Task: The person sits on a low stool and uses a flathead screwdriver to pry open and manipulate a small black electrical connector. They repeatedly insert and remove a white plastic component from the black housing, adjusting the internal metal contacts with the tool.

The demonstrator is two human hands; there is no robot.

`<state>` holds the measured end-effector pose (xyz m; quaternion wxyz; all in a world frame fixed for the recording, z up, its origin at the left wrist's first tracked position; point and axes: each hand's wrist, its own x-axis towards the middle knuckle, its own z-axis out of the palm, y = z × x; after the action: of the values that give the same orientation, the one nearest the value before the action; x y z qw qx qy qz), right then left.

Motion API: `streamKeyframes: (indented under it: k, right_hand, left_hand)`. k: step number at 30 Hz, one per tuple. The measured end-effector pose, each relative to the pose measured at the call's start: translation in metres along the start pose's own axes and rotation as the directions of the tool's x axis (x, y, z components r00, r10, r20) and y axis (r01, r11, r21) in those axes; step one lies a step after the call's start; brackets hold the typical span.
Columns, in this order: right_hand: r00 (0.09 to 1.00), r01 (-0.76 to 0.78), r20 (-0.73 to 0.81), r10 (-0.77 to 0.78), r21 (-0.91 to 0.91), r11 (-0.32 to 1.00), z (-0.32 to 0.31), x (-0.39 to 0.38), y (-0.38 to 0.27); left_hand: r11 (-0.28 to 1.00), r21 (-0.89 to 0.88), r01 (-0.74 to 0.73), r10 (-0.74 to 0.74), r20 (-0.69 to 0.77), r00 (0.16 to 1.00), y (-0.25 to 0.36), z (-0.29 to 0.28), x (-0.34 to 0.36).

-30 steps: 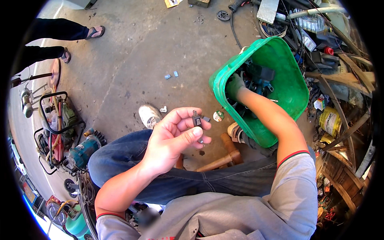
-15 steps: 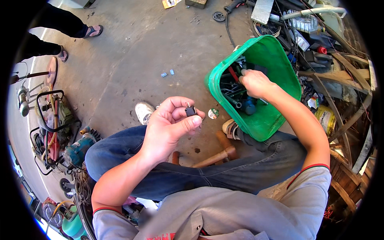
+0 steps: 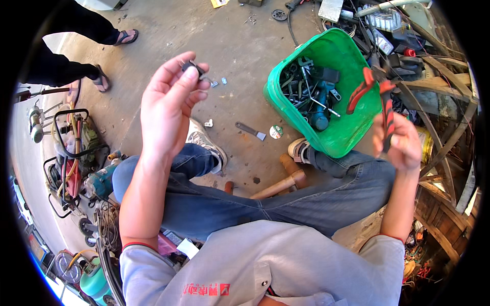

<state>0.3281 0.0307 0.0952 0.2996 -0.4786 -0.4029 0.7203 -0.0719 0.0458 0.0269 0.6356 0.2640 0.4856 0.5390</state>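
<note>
Raised over the floor at the left, my left hand (image 3: 167,104) pinches a small black part (image 3: 188,66) with thin metal prongs between thumb and fingers. My right hand (image 3: 401,141) is closed round one handle of red-and-black pliers (image 3: 388,109), held up at the right rim of a green plastic bin (image 3: 352,133). The other handle (image 3: 359,94) of the pliers swings out over the bin. Inside the bin lie wrenches, a teal cylindrical tool (image 3: 319,109), a black block (image 3: 325,74) and other hand tools.
A scraper (image 3: 250,130), a round sticker (image 3: 276,132) and two small bluish pieces (image 3: 219,82) lie on the concrete. Between my legs is a wooden-handled hammer (image 3: 278,185). Machines (image 3: 74,153) stand at left, scrap and timber (image 3: 449,92) at right. Another person's feet (image 3: 126,37) are upper left.
My right hand has come out of the bin with the pliers and moved right. My left hand has risen up and to the left with the black part. The scraper now shows.
</note>
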Motion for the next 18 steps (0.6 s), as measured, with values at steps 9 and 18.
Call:
streamKeyframes:
  k: [9, 18]
  right_hand:
    - [0.912, 0.108, -0.3, -0.278, -0.477, 0.872, 0.044, 0.045, 0.065]
    - [0.931, 0.331, 0.061, -0.359, 0.271, 0.904, 0.047, 0.056, 0.057]
  left_hand:
    - [0.999, 0.036, 0.038, -0.039, 0.052, 0.998, 0.001, -0.001, -0.003]
    - [0.996, 0.08, 0.048, -0.047, -0.023, 0.999, 0.0, -0.013, 0.0]
